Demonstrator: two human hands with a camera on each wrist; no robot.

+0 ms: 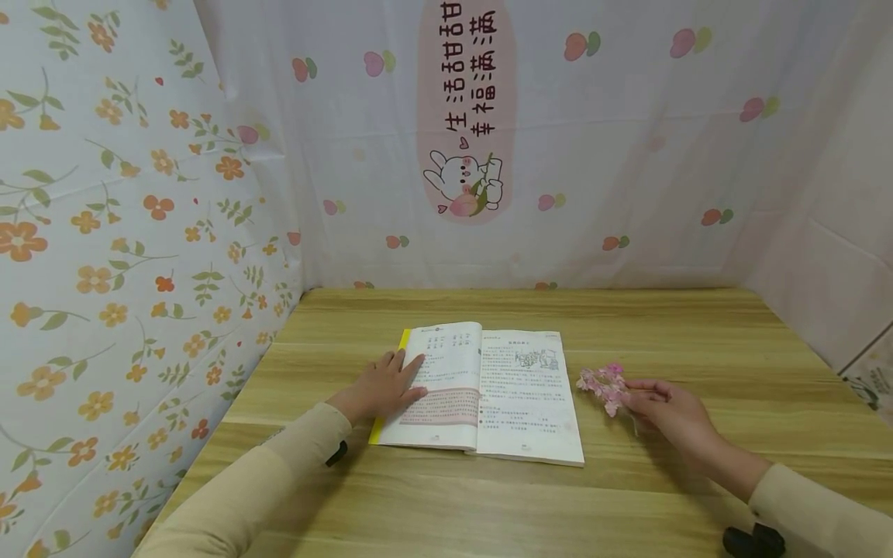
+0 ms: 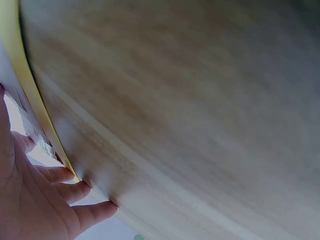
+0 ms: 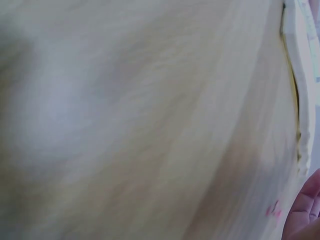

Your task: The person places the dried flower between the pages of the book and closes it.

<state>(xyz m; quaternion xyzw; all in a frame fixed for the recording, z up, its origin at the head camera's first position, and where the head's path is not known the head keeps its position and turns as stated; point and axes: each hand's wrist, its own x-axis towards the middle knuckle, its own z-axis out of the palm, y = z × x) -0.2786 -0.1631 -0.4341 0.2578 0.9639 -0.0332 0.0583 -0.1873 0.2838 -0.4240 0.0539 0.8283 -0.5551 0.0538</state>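
An open book with printed pages and a yellow edge lies flat on the wooden table. My left hand rests on its left page with the fingers spread. In the left wrist view, the fingertips of that hand reach over the book's yellow edge to the tabletop. To the right of the book, my right hand pinches a sprig of pink flowers between thumb and fingers. The blossoms sit just off the right page's edge. Only part of the right hand shows in the right wrist view.
The wooden table runs back to a hanging cloth printed with hearts and a rabbit. A flower-patterned cloth hangs along the left side. A black object is by the right sleeve.
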